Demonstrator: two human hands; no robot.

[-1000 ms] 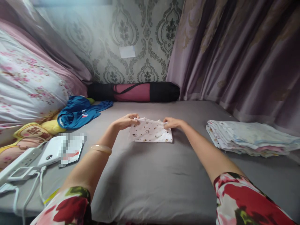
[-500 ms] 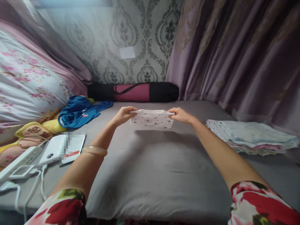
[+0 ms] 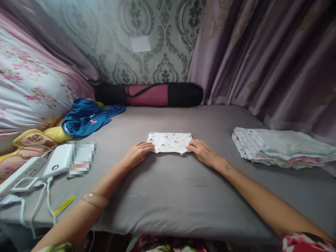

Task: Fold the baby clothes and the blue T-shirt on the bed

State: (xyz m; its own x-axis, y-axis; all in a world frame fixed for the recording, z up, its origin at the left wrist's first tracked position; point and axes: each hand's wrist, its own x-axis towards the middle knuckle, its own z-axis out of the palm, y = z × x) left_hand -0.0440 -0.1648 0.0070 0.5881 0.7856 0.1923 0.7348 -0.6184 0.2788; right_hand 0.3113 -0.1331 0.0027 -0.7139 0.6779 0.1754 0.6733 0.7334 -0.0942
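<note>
A white cloth with a small scattered print lies folded into a flat rectangle on the grey sheet. Its near edge is slightly uneven, and a loose thread hangs by the right corner. My left hand is closed on the left side near the front corner, fingers over the fabric. On the opposite side my right hand pinches the near right corner. Both thumbs are mostly hidden. Off to the right sits a stack of folded cloths, apart from my right hand.
A grey-sheeted bed spreads beneath everything. At the left are a power strip, white cables, a white power bank, a blue garment and a yellow cushion. A black and maroon roll bag lies along the wall.
Both hands have come down and nearer with the cloth. It hung in the air between them before and now lies flat on the bed. The view has tilted slightly downward.
</note>
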